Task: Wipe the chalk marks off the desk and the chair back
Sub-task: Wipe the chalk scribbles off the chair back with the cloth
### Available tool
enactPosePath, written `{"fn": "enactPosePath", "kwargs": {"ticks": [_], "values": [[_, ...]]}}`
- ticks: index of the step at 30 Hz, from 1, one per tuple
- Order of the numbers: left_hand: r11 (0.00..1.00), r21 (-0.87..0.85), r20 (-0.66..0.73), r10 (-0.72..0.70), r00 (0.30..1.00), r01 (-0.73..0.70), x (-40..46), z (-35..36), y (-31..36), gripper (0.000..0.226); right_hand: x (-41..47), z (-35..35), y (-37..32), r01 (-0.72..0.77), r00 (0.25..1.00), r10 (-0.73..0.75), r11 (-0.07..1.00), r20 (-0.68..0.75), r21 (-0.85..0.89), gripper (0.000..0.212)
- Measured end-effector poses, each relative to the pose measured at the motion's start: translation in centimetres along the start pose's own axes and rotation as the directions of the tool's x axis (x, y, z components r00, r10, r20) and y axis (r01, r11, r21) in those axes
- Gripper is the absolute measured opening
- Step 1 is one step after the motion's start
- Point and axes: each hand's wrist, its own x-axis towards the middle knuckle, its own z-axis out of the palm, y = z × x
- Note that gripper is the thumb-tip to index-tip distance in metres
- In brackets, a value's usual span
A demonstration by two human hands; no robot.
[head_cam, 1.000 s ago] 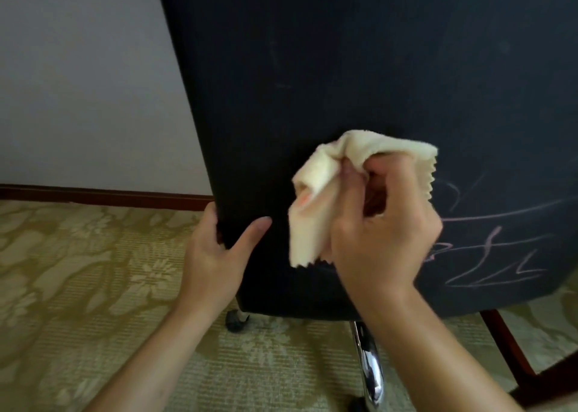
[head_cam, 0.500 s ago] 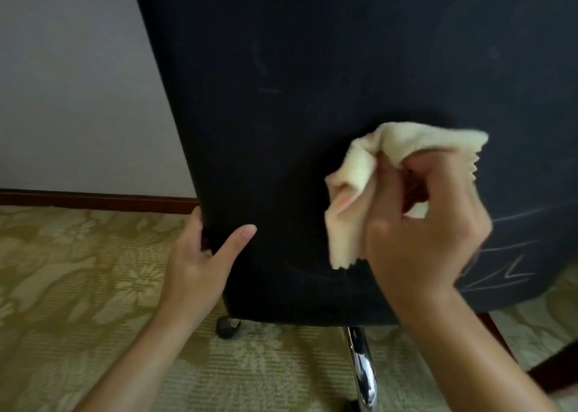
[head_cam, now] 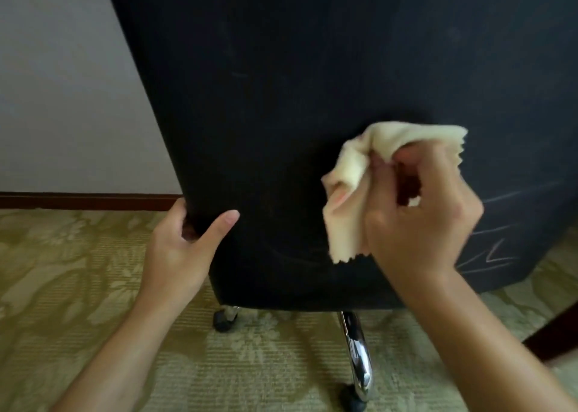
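Note:
A black fabric chair back [head_cam: 297, 83] fills most of the view. My right hand [head_cam: 419, 221] grips a bunched cream cloth [head_cam: 353, 186] and presses it against the chair back's lower middle. Pale chalk marks [head_cam: 494, 252] show at the lower right of the fabric, partly hidden behind my right hand. A faint short streak [head_cam: 239, 74] sits higher up. My left hand [head_cam: 184, 249] clasps the chair back's lower left edge, thumb on the rear face and fingers wrapped around the side.
Below the chair back a chrome leg [head_cam: 356, 355] and black casters [head_cam: 223, 319] stand on a patterned olive carpet [head_cam: 78, 286]. A white wall with a dark wood skirting [head_cam: 87, 199] runs at the left. A dark wooden piece [head_cam: 553, 333] shows at the lower right.
My right hand has carried the cloth rightward across the chair back over the chalk marks, covering more of them. My left hand keeps its hold on the chair's edge.

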Motion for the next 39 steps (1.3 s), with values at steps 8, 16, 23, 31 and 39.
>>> {"fn": "enactPosePath", "kwargs": {"ticks": [8,16,23,31,39], "values": [[1.0,-0.008,-0.069,-0.017,0.997,0.016,0.1,0.2,-0.7,0.04,-8.7,1.8,-1.7,0.194,0.865,-0.182,0.981,0.468,0.021,0.013],[0.987,-0.16,-0.138,-0.036,0.99,0.014,-1.2,1.7,-0.8,0.048,-2.8,1.8,-1.9,-0.046,0.99,0.039,0.998,0.136,0.05,0.013],[0.997,-0.061,-0.174,-0.049,0.983,0.039,-0.6,1.4,-1.0,0.054,-8.2,5.2,-5.4,0.053,0.889,-0.05,0.999,0.455,0.006,0.021],[0.995,-0.094,-0.152,-0.053,0.987,0.039,-0.3,1.0,-0.9,0.042,-3.8,3.6,-4.1,-0.058,0.967,0.045,0.997,0.249,0.046,0.014],[0.974,0.155,-0.413,0.218,0.884,-0.168,-2.5,3.2,0.6,0.051,-9.1,1.8,-2.6,0.065,0.86,-0.03,0.997,0.509,-0.051,0.014]]}}
